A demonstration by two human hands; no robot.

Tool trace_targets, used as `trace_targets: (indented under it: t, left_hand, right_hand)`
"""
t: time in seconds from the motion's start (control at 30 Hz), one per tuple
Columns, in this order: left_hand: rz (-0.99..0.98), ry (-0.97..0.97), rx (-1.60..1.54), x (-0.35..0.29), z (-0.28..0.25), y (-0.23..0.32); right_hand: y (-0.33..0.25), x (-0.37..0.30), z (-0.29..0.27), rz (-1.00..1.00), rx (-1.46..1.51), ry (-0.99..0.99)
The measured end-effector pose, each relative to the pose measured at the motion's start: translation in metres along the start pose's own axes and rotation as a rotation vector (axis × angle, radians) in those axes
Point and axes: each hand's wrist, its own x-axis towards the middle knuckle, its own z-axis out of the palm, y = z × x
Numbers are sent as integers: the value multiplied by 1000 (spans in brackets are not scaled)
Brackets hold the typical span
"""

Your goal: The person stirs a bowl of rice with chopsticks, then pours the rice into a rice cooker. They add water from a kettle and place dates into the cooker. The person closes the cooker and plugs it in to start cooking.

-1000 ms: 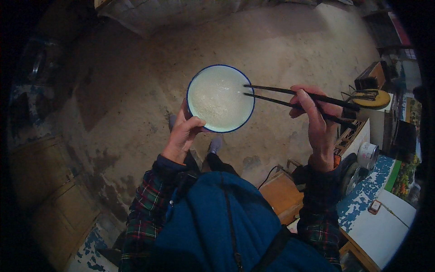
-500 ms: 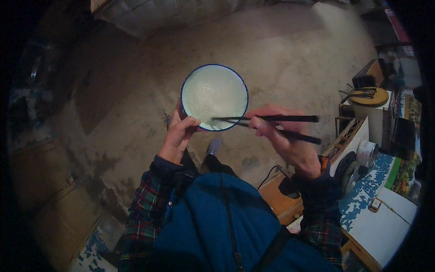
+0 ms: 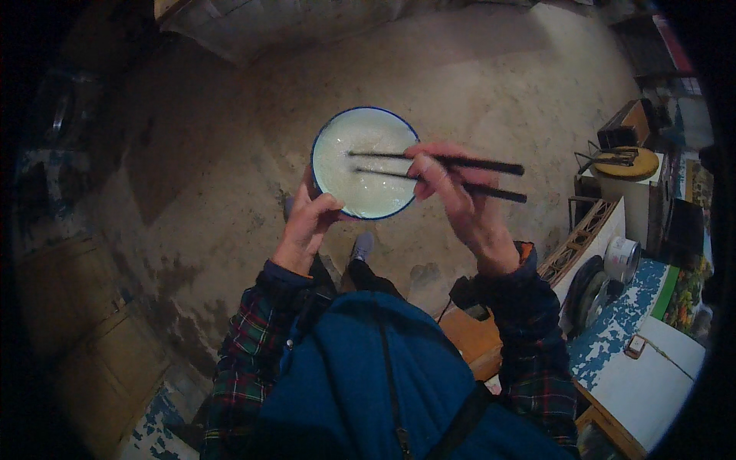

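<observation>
My left hand (image 3: 307, 222) grips a round white bowl (image 3: 337, 201) with a dark blue rim by its lower left side, the thumb over the edge. A pale, frothy-looking mixture (image 3: 364, 153) with small shiny bubbles covers its inside; what it is I cannot tell. My right hand (image 3: 458, 195) is closed around a pair of dark chopsticks (image 3: 483, 163), held near their middle. Their tips lie over the mixture, a little apart, near the bowl's centre. Whether they touch the bottom cannot be seen. The bowl is held up above the floor in front of me.
A concrete floor (image 3: 207, 153) stretches around, with my shoe (image 3: 363, 246) below the bowl. On the right stand a blue-and-white worn surface (image 3: 613, 345), a metal can (image 3: 622, 258), and a round yellow board (image 3: 627, 162) on a white cabinet. A wooden box (image 3: 470, 341) lies by my right forearm.
My right hand has moved up and slightly left, carrying the chopstick tips from the bowl's lower edge toward its centre. The bowl has shifted and tilted slightly in my left hand.
</observation>
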Motion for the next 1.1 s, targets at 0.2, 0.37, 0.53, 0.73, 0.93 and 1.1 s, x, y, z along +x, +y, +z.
trace_targets:
  t: [0.2, 0.37, 0.53, 0.73, 0.93, 1.1]
  left_hand:
    - [7, 29, 11, 0, -2, 0]
    - [13, 46, 0, 1, -5, 2]
    - [34, 24, 13, 0, -6, 9]
    - [5, 81, 22, -3, -5, 12]
    - [39, 40, -2, -7, -8, 16]
    - [45, 54, 15, -8, -10, 17]
  right_hand:
    - [4, 2, 5, -2, -94, 159]
    - [-9, -6, 14, 84, -124, -17]
    - [-23, -14, -21, -35, -170, 155]
    - [8, -8, 13, 36, -15, 71]
    - [-39, -19, -3, 25, -114, 128]
    - [-36, -9, 4, 203, -83, 139]
